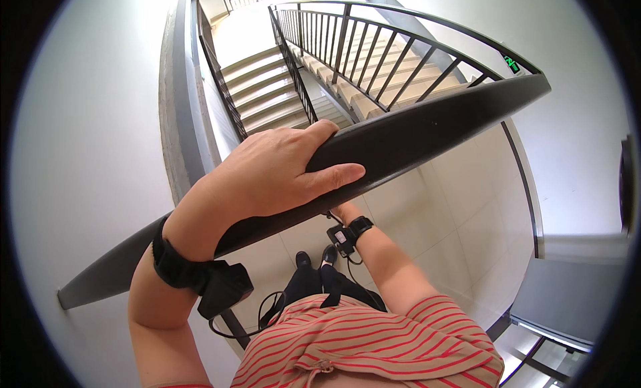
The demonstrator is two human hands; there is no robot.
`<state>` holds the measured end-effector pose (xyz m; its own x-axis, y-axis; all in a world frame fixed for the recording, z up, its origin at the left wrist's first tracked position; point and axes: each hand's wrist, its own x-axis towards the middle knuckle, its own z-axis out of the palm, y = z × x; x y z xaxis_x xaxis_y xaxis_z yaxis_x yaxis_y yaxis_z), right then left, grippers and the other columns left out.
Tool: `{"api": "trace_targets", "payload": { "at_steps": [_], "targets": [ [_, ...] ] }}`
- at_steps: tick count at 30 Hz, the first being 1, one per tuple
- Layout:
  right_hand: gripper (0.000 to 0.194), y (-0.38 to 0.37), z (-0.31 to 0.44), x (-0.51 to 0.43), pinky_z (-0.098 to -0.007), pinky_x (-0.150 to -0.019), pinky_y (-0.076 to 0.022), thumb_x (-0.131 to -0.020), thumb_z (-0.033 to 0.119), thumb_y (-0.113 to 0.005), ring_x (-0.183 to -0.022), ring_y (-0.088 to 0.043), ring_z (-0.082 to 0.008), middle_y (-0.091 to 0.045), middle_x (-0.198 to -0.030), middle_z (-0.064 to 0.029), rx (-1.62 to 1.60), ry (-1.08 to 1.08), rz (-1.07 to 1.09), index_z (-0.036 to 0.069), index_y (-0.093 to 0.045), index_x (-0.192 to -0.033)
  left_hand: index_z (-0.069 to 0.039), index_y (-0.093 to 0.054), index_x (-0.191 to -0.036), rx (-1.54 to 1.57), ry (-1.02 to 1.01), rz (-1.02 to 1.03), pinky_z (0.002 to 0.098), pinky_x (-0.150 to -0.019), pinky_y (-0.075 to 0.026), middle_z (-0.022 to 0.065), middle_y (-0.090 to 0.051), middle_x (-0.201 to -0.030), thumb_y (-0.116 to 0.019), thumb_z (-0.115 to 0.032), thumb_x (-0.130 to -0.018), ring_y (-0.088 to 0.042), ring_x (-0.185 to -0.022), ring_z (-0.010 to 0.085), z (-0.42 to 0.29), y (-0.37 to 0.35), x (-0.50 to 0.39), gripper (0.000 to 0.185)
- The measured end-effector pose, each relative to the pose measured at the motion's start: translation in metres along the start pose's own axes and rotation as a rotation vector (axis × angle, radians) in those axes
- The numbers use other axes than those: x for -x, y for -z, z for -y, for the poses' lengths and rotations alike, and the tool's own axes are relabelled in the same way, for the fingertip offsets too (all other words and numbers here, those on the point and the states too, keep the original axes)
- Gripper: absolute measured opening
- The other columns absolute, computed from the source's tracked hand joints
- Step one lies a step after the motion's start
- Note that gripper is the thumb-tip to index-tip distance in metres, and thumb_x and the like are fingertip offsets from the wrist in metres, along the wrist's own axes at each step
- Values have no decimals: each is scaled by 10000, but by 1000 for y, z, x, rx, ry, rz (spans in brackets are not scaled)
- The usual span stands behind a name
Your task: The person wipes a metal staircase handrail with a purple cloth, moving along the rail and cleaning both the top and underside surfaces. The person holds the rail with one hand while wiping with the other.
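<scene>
My left hand (273, 170) lies over a wide dark handrail (430, 130), its thumb along the near part of the top and its fingers bent over the far edge. The fingertips on the far side are mostly hidden. Below the rail, on the near side, is my right hand (344, 211); the rail covers nearly all of it, so what its fingers do cannot be seen. A black strap with a small device is on each wrist, the left one (225, 288) larger in view than the right one (343, 239). Thin black cables hang from both devices.
Beyond the handrail are two flights of stairs (263, 87) with dark metal railings (345, 42). White walls stand at both sides, a green lit sign (512, 62) on the right one. A grey panel (566, 298) is at lower right. My shoes (303, 259) rest on floor tiles.
</scene>
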<state>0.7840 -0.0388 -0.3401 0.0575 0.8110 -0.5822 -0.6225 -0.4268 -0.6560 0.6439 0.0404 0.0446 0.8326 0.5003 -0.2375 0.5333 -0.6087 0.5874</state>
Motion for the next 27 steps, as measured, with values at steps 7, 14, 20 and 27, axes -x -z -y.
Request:
{"api": "trace_targets", "payload": {
  "at_steps": [7, 14, 20, 27],
  "targets": [
    [318, -13, -51, -7, -240, -621, -461, -1007, 381, -416, -811, -583, -120, -610, -964, 12, -321, -105, -321, 139, -596, -1110, -29, -598, -1015, -18, -12, -43, 452, -730, -489, 199, -657, -786, -517, -656, -898, -660, -813, 361, -2, 0, -3, 644],
    [276, -43, -11, 60, -275, -689, -527, -981, 356, -482, -862, -599, -156, -611, -1006, -12, -419, 81, -220, 138, -586, -1115, 1, -577, -1176, -58, -29, -70, 416, -756, -506, 237, -676, -883, -576, -580, -906, -681, -846, 368, -6, 1, -1, 641],
    [479, 7, 33, 137, -323, -951, -469, -981, 442, -467, -1207, -507, -171, -540, -1317, -17, -362, 265, -606, 120, -521, -1332, 24, -546, -1273, -66, -24, -64, 397, -822, -506, 252, -680, -980, -545, -614, -915, -680, -930, 360, -5, -1, -4, 732],
    [657, 17, 56, 115, -420, -1039, -408, -1000, 516, -457, -1297, -431, -240, -426, -1463, -86, -78, 663, -582, 51, -404, -1461, 28, -541, -1291, -64, 6, -40, 393, -830, -509, 251, -680, -1007, -530, -632, -915, -682, -937, 353, -5, 0, -4, 759]
  ]
}}
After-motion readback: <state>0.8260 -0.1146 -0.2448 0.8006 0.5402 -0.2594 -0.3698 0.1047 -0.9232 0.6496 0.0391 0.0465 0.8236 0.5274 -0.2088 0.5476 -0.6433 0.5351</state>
